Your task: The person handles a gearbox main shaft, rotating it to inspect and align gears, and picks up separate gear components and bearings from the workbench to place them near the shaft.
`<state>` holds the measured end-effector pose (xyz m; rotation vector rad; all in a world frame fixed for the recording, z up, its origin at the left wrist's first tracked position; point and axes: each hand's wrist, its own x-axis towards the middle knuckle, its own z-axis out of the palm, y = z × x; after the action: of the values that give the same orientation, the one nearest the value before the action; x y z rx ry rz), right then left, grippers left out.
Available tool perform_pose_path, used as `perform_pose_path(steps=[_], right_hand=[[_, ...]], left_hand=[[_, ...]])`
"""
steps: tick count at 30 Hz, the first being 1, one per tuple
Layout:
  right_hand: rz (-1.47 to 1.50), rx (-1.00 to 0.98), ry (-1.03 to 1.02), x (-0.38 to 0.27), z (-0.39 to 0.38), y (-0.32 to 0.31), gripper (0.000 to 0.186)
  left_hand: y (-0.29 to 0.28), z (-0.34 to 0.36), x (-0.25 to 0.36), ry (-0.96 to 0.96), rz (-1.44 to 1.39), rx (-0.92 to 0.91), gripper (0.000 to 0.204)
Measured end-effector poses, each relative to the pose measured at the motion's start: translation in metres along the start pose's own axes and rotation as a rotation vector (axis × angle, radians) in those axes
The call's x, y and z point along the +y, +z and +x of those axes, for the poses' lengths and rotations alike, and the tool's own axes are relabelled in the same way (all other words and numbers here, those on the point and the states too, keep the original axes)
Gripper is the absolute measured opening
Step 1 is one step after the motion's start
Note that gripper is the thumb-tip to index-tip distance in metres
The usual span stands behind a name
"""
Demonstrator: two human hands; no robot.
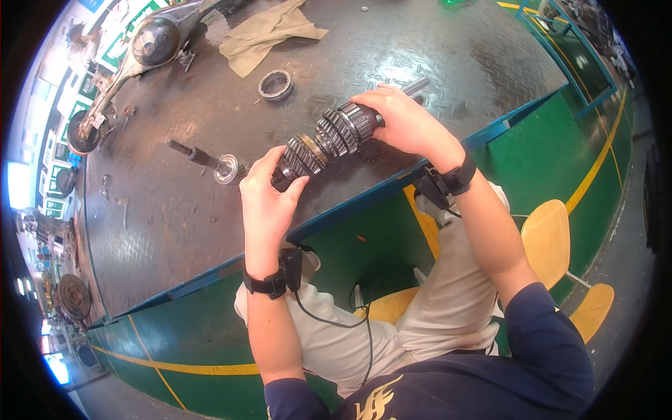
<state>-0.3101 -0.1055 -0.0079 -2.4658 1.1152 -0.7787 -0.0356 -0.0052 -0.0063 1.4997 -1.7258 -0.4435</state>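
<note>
A gear shaft assembly point(323, 145) with several steel gears and a brass-coloured ring lies slanted across the front of the steel table, between my two hands. My left hand point(269, 196) is closed on its left end, thumb and fingers apart around the dark end piece. My right hand point(406, 122) grips the right end, with a long bare shaft point(416, 85) sticking out past it. A shorter splined shaft with a bearing point(225, 169) lies just left of the assembly. A loose toothed steel ring point(275, 86) sits behind it.
The chequer-plate table point(161, 245) has a blue front edge. A tan cloth point(259, 35) and an axle housing point(150, 43) are at the back. A wooden chair point(546, 238) stands at the right; a dark disc point(73, 297) is at the far left. My knees are below the edge.
</note>
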Motion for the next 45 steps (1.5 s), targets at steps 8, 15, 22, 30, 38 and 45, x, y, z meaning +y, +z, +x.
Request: perform_pose_path(steps=[8, 15, 22, 30, 38, 45], right_hand=[[-0.001, -0.003, -0.025, 0.002, -0.002, -0.009, 0.056], [0.075, -0.1, 0.022, 0.001, -0.01, -0.016, 0.056], [0.057, -0.045, 0.014, 0.012, -0.012, -0.019, 0.055], [-0.05, 0.049, 0.05, 0.036, -0.022, -0.033, 0.054], [-0.101, 0.078, 0.17, 0.056, -0.033, -0.046, 0.058], [-0.114, 0.087, 0.19, 0.054, -0.029, -0.043, 0.054]], left_hand=[[-0.006, 0.003, -0.001, -0.013, -0.028, -0.045, 0.057], [-0.007, 0.005, -0.002, -0.004, -0.077, -0.107, 0.06], [-0.009, 0.006, -0.001, -0.082, -0.112, -0.096, 0.058], [-0.021, 0.003, -0.008, -0.085, -0.04, -0.07, 0.056], [-0.022, 0.0, -0.01, -0.065, -0.032, -0.064, 0.055], [-0.02, -0.002, -0.008, -0.048, 0.007, -0.037, 0.054]])
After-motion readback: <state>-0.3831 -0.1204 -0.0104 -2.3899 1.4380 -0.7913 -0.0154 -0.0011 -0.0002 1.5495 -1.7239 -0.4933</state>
